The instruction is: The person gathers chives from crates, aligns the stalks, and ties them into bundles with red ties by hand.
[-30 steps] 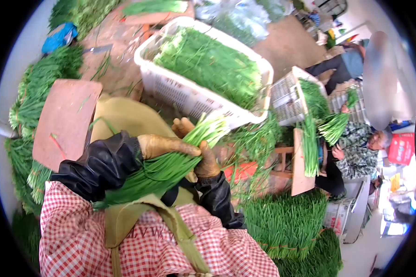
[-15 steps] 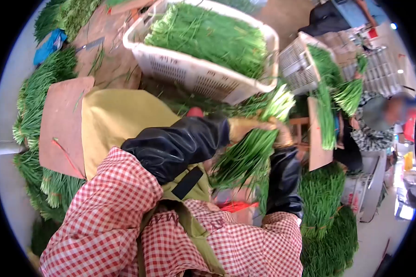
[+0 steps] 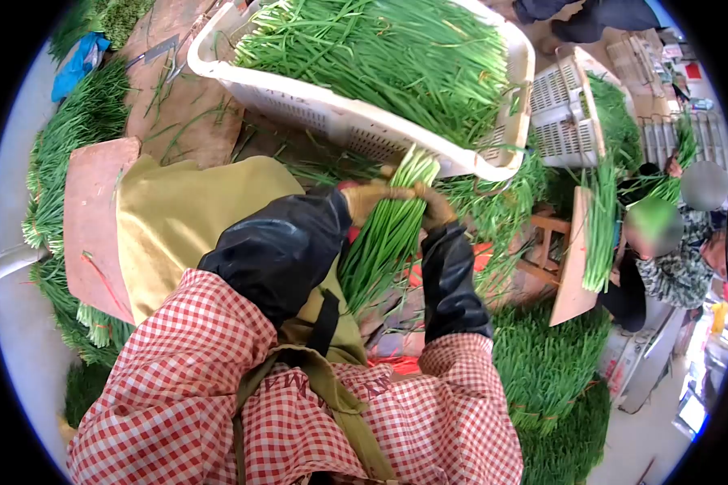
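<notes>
My left hand (image 3: pixel 366 202), in a tan glove, is closed around the left side of a bunch of green stalks (image 3: pixel 388 234). Against its right side, my right hand (image 3: pixel 436 206) grips the same bunch near the pale ends. Those pale ends point up toward the near wall of a white crate (image 3: pixel 332 109), while the green leaves hang down toward my lap. Long green stalks (image 3: pixel 380 61) fill the crate. Below my hands lie red strips (image 3: pixel 396 364), partly hidden by the sleeves and apron.
Tied green bundles stand at the left (image 3: pixel 73 162) and lower right (image 3: pixel 550 364). A wooden board (image 3: pixel 97 230) lies left of my apron. A second crate (image 3: pixel 562 113) and another board (image 3: pixel 573 259) are at the right, near a person in camouflage (image 3: pixel 679 271).
Both hands first carried the bunch rightward from over my lap, then back left to just below the crate. The crate now appears larger and nearer. The view has shifted.
</notes>
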Motion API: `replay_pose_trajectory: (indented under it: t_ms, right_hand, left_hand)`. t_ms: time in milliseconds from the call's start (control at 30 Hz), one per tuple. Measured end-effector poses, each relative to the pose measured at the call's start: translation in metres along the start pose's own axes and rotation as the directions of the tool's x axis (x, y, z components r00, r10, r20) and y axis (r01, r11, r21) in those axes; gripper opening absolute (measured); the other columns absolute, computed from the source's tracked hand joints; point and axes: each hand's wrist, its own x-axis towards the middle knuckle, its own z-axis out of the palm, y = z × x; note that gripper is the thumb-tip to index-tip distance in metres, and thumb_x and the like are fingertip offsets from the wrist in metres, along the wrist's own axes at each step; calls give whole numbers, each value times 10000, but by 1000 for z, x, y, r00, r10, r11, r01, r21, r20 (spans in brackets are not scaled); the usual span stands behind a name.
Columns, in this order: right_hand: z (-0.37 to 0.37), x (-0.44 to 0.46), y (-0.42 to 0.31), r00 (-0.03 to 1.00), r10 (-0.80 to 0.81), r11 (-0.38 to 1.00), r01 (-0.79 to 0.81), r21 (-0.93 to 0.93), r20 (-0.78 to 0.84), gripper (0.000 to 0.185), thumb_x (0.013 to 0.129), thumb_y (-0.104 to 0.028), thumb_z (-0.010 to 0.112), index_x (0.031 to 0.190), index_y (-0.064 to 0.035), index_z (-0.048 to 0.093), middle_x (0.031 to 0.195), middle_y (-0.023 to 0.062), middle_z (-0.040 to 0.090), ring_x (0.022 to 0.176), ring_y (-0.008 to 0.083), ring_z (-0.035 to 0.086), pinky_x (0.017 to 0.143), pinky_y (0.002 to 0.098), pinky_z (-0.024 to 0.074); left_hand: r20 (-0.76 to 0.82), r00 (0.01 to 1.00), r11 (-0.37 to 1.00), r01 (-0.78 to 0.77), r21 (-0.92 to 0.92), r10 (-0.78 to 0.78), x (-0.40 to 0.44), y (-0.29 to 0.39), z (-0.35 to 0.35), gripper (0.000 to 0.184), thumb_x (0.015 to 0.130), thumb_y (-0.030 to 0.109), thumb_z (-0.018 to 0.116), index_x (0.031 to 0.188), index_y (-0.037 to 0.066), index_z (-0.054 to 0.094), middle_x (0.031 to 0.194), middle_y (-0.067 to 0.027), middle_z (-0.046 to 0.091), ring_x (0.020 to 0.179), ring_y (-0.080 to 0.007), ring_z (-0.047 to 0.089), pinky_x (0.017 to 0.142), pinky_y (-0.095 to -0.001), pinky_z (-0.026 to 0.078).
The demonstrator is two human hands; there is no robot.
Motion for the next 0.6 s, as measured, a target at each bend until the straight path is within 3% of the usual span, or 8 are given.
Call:
replay_pose_trajectory:
  t_ms: [67,200,267,400,467,500,533,600]
  right_hand:
    - [23,-12,-5,993,-91,996,92,-7,77,571,855,-353,632,1271,19,510,1180,151,617,1049,262,611,953,398,481]
    - [32,-56,-2,929,-300,939,247,-241,-216,435,807,-230,655,1146,38,599,1064,124,661,917,218,627,848,349,507]
    - [70,-70,-19,928,-174,979,127,-160,-329,516,765,-246,644,1198,22,563,1077,131,647,987,264,639,896,357,513]
    - [113,-89,-53,888,-358,901,248,-355,-289,395,763,-171,672,1092,18,564,950,156,663,940,294,645,874,388,521]
    - [145,-97,-80,755,-570,762,338,-553,-324,272,803,-89,654,1044,17,586,932,104,661,844,211,634,791,337,513]
    - [153,-98,-92,658,-684,638,331,-695,-315,234,816,-51,644,1033,17,590,923,84,658,813,180,625,759,317,508]
    - [173,-97,-102,621,-748,550,385,-741,-233,215,825,-23,633,1033,15,590,912,67,653,803,160,617,739,299,501]
    - [226,-93,-114,540,-833,404,438,-803,-125,208,829,25,620,1035,10,592,908,48,642,792,137,608,715,267,494]
  left_hand:
    - [-48,999,996,-17,-82,13,10,-14,-2,539,859,290,704,1323,108,499,1315,-85,537,1235,-184,470,1039,-373,393]
    - [3,998,998,-68,11,68,-3,-9,27,602,835,335,725,1333,90,491,1318,-97,534,1242,-194,466,1038,-362,390]
    - [9,998,992,-57,108,57,-14,-6,72,635,823,358,735,1338,80,487,1319,-104,532,1246,-199,464,1038,-357,389]
    - [86,980,882,-199,428,179,-53,10,143,703,800,404,755,1348,62,478,1322,-116,529,1253,-209,460,1037,-346,386]
    - [222,931,692,-363,623,289,-61,23,152,920,763,479,758,1428,49,290,1436,-136,356,1342,-247,322,1096,-365,292]
    - [362,868,452,-488,746,339,-65,29,157,1146,727,554,761,1508,36,101,1550,-155,184,1431,-286,184,1156,-384,199]
    - [362,867,442,-489,752,343,-72,32,165,1146,727,554,761,1508,36,101,1550,-155,184,1431,-286,184,1156,-384,199]
    - [522,660,-183,-513,839,541,-91,34,183,1241,667,592,780,1490,-22,83,1545,-215,151,1436,-324,170,1158,-406,192]
